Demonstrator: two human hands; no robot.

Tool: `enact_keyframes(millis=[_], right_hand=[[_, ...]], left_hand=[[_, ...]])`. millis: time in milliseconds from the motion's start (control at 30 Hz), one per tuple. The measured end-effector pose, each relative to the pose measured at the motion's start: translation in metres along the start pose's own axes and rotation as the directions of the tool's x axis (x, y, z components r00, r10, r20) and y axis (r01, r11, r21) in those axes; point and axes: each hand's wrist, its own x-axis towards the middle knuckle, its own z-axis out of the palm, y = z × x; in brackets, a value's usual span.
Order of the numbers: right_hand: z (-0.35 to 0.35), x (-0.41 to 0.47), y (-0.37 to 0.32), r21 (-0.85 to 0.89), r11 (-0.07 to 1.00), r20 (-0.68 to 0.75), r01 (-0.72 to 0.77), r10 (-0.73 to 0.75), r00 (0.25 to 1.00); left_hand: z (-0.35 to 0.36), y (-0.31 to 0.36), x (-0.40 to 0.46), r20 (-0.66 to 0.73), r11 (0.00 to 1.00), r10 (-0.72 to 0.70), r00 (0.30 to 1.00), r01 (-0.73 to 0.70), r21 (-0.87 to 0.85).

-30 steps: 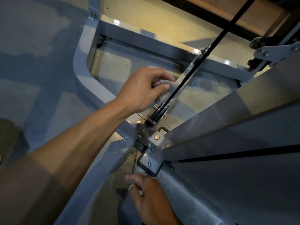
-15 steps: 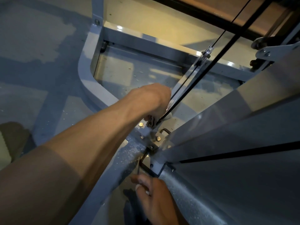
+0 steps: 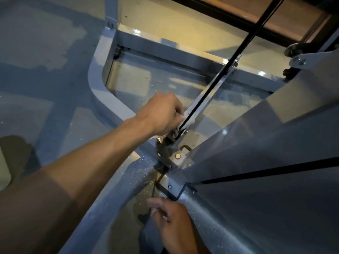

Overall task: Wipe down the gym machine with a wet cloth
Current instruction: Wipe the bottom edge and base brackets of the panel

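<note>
Wet cloth bunched in curled left hand, pressed against slanted bar of gym machine near bolted bracket. Right hand laid on lower frame, fingers relaxed, nothing gripped. Risk judged: cloth snagged on black cable or bolts; knuckles scraped.

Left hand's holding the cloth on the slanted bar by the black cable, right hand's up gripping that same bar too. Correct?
Not quite. In the head view the right hand is low, on the machine's base frame. The left hand does hold the cloth on the slanted bar.
</note>
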Motion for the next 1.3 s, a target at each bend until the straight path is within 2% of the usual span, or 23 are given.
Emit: enact_keyframes(millis=[67,167,200,267,333,400,433,533,600,633,667,700,800,900,1000,1067,1167,1300], right_hand=[[-0.001,0.000,-0.002,0.008,1.000,0.008,-0.016,0.015,1.000],[0.001,0.001,-0.002,0.006,1.000,-0.008,-0.011,0.011,1.000],[0.002,0.000,-0.005,0.001,1.000,-0.012,-0.004,0.004,1.000],[0.004,0.000,-0.003,-0.003,1.000,-0.024,0.023,-0.023,0.999],[0.006,0.000,0.000,-0.008,1.000,-0.016,0.025,-0.025,1.000],[0.006,-0.001,-0.001,-0.027,0.999,0.004,0.025,-0.025,1.000],[0.007,-0.001,-0.002,-0.039,0.998,0.005,0.039,-0.039,0.999],[0.006,0.000,-0.005,-0.052,0.997,-0.004,0.056,-0.056,0.998],[0.007,0.001,-0.003,-0.035,0.999,0.007,0.038,-0.038,0.999],[0.007,0.002,-0.002,-0.037,0.999,0.005,0.030,-0.030,1.000],[0.008,0.003,-0.001,-0.045,0.999,-0.003,0.024,-0.024,1.000],[0.008,0.003,-0.002,-0.053,0.999,-0.007,0.013,-0.014,1.000],[0.007,0.004,-0.002,-0.061,0.998,0.006,-0.003,0.003,1.000],[0.005,0.002,-0.003,-0.046,0.999,0.003,0.005,-0.005,1.000],[0.004,0.002,-0.002,-0.013,0.999,-0.003,-0.029,0.029,1.000],[0.006,0.002,-0.001,-0.032,0.999,-0.002,-0.021,0.021,1.000],[0.007,0.003,-0.001,-0.069,0.998,-0.011,0.009,-0.010,1.000],[0.009,0.002,-0.004,-0.105,0.995,-0.019,0.003,-0.005,1.000]], left_hand=[[0.002,-0.003,-0.004,0.052,0.995,-0.033,0.998,0.028,0.093],[-0.007,-0.018,-0.018,0.290,0.981,-0.068,0.955,0.011,0.196],[-0.008,-0.026,-0.025,0.281,0.982,-0.071,0.957,0.017,0.190],[-0.011,-0.043,-0.034,0.139,0.992,-0.116,0.984,0.108,0.063],[-0.011,-0.048,-0.037,-0.077,0.976,-0.150,0.986,0.136,-0.169],[-0.006,-0.041,-0.033,-0.270,0.951,-0.116,0.956,0.028,-0.307],[-0.002,-0.035,-0.034,-0.292,0.947,-0.076,0.953,-0.023,-0.322],[0.022,-0.026,-0.042,-0.145,0.961,0.044,0.988,-0.082,-0.266],[0.037,-0.038,-0.051,0.068,0.990,0.017,0.998,-0.007,-0.142],[0.043,-0.047,-0.056,0.198,0.998,-0.023,0.980,0.034,-0.052],[0.049,-0.055,-0.062,0.268,0.999,-0.044,0.962,0.047,-0.006],[0.053,-0.061,-0.070,0.263,0.998,-0.046,0.964,0.053,-0.019],[0.061,-0.061,-0.082,0.027,0.970,-0.098,0.995,0.102,-0.220],[0.065,-0.049,-0.083,-0.148,0.937,-0.160,0.976,0.103,-0.333],[0.070,-0.039,-0.076,-0.202,0.895,-0.230,0.952,0.126,-0.428],[0.070,-0.031,-0.070,-0.266,0.880,-0.227,0.937,0.081,-0.468],[0.072,-0.022,-0.062,-0.287,0.901,-0.162,0.944,0.023,-0.433],[0.080,-0.024,-0.060,-0.254,0.938,-0.144,0.957,0.050,-0.342]])
